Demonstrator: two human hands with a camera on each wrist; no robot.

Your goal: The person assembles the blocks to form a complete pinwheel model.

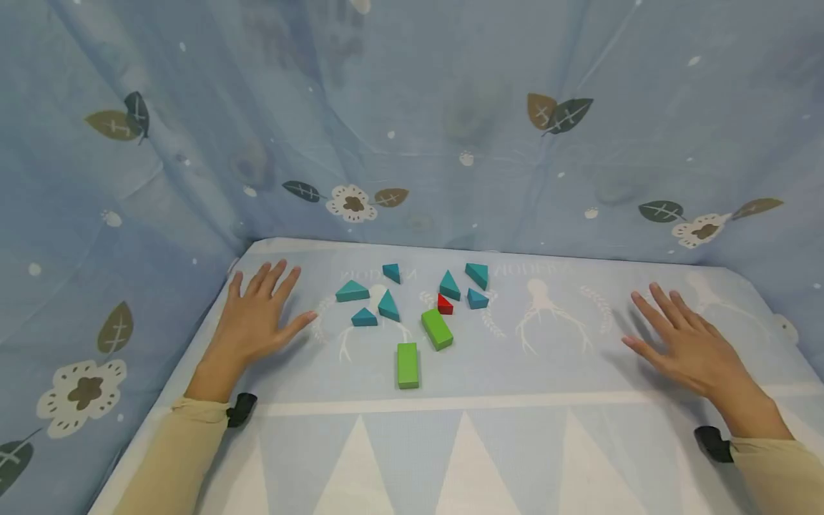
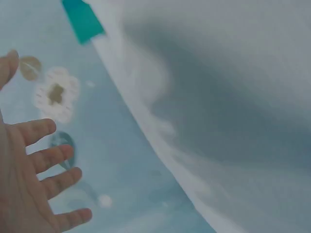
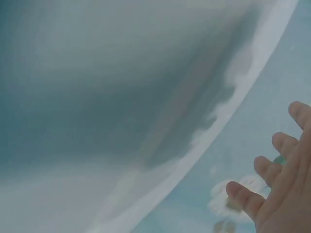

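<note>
My left hand point(image 1: 254, 322) hovers with spread fingers over the left side of the table, holding nothing. Far to the right, my right hand point(image 1: 692, 350) is likewise spread and holds nothing. Between them, nearer the left hand, lie two green rectangular blocks point(image 1: 408, 365) and a small red triangular block point(image 1: 445, 305). Several teal and blue triangular blocks are scattered behind these; a teal triangular block point(image 1: 352, 291) is among those nearest the left hand. In the left wrist view, a teal block point(image 2: 83, 20) shows at the top edge.
A patterned cloth covers the table point(image 1: 515, 429). Blue curtains point(image 1: 418, 107) with leaf and flower prints stand along the back and left edges. Each wrist wears a black camera mount, as on the left wrist point(image 1: 242, 410).
</note>
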